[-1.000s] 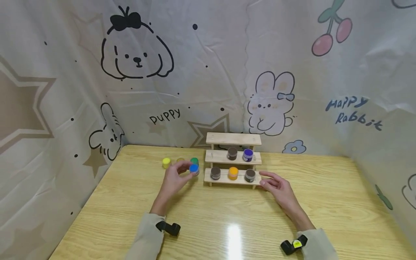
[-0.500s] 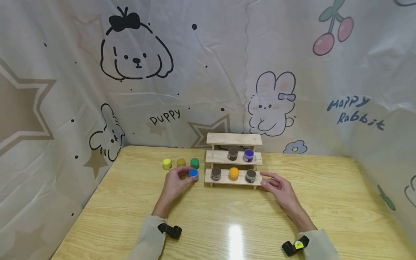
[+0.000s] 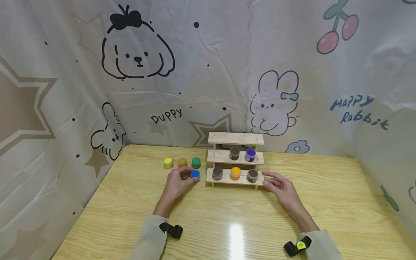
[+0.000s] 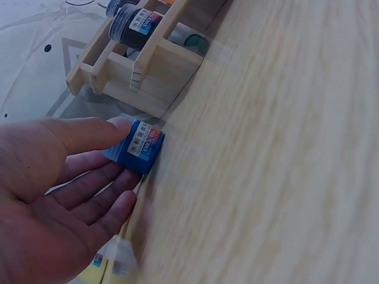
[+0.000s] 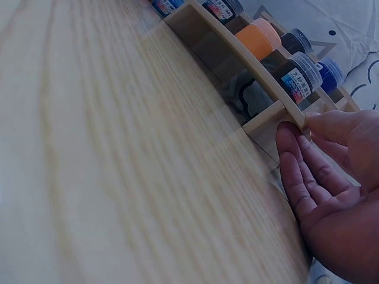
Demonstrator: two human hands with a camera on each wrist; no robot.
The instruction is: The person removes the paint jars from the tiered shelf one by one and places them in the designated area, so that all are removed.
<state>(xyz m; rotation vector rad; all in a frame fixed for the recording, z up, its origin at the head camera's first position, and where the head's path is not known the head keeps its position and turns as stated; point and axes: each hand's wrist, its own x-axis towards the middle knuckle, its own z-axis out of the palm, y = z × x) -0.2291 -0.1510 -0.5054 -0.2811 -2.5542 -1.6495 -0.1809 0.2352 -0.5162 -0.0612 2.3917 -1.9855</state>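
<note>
My left hand (image 3: 176,182) pinches a small blue paint jar (image 4: 142,147) between thumb and fingers, the thumb at its clear lid. The jar is upright at the table surface, left of a three-tier wooden stand (image 3: 234,138). My right hand (image 3: 284,191) holds the right end of the stand's lowest shelf, thumb at the edge and fingertips against the end piece in the right wrist view. That shelf bears two dark jars (image 3: 217,173) with an orange jar (image 3: 235,173) between them. On the middle shelf are a dark jar (image 3: 234,153) and a purple jar (image 3: 250,155).
Behind my left hand, a yellow jar (image 3: 168,163), an ochre jar (image 3: 182,162) and a green jar (image 3: 196,163) stand in a row on the wooden table (image 3: 208,224). A printed curtain (image 3: 211,83) hangs along the table's back and sides.
My left hand has brought the blue jar down and toward me, away from the green jar, to the table. The right hand has kept its place at the stand.
</note>
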